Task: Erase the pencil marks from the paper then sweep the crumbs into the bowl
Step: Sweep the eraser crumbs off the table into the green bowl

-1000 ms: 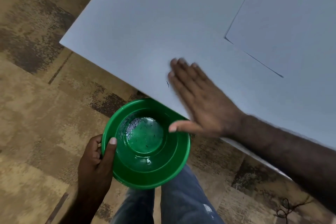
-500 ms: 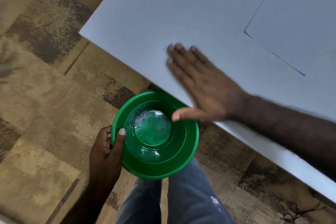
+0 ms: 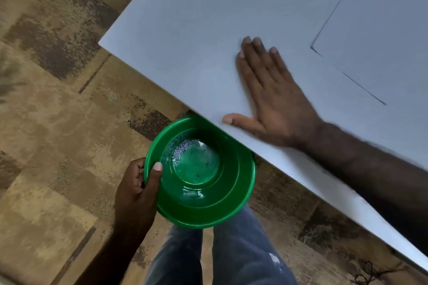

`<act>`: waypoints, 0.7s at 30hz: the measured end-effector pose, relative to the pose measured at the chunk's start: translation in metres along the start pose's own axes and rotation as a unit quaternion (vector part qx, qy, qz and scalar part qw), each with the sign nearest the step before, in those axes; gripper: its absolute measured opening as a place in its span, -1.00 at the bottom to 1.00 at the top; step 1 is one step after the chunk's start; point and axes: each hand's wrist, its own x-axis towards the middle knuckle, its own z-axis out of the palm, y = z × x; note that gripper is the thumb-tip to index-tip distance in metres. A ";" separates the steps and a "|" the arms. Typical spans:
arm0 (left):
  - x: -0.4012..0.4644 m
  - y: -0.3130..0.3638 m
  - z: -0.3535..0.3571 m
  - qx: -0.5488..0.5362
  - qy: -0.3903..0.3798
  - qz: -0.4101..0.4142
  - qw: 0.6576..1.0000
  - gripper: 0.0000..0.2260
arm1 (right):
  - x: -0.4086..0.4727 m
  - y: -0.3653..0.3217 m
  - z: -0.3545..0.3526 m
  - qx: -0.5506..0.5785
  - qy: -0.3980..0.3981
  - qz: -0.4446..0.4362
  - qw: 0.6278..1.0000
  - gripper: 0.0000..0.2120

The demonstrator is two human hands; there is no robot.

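Note:
A green plastic bowl is held just below the near edge of the white table, its far rim tucked under that edge. Small grey and dark crumbs lie in the bowl's bottom. My left hand grips the bowl's left rim, thumb inside. My right hand lies flat on the table, fingers together and thumb spread toward the edge above the bowl. A white sheet of paper lies on the table at the upper right, beyond my right hand.
Below the table is mottled brown carpet. My legs in blue jeans show under the bowl. A dark tangle of cord lies on the floor at the lower right.
My right hand has slid away from the bowl, further right along the table edge. The view has shifted, and the bowl stays held under the edge.

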 end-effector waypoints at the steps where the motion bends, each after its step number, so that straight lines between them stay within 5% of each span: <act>1: 0.000 0.000 0.001 0.000 -0.002 -0.002 1.000 -0.88 | -0.001 -0.010 0.003 0.001 -0.009 -0.017 1.000 0.10; 8: 0.002 0.003 0.000 0.003 -0.013 -0.010 1.000 -0.71 | -0.041 -0.073 0.009 0.057 -0.065 -0.231 0.969 0.05; 13: 0.003 0.010 0.002 -0.013 -0.010 -0.022 1.000 -0.78 | -0.022 0.005 -0.006 0.057 0.038 -0.062 0.996 -0.08; 16: 0.002 0.011 0.003 -0.018 -0.007 -0.024 1.000 -0.79 | -0.011 0.056 -0.012 0.007 0.023 0.027 0.999 -0.06; 21: 0.000 0.007 0.008 -0.003 -0.005 -0.016 1.000 -0.83 | -0.015 0.035 -0.003 -0.019 -0.031 -0.052 0.998 0.08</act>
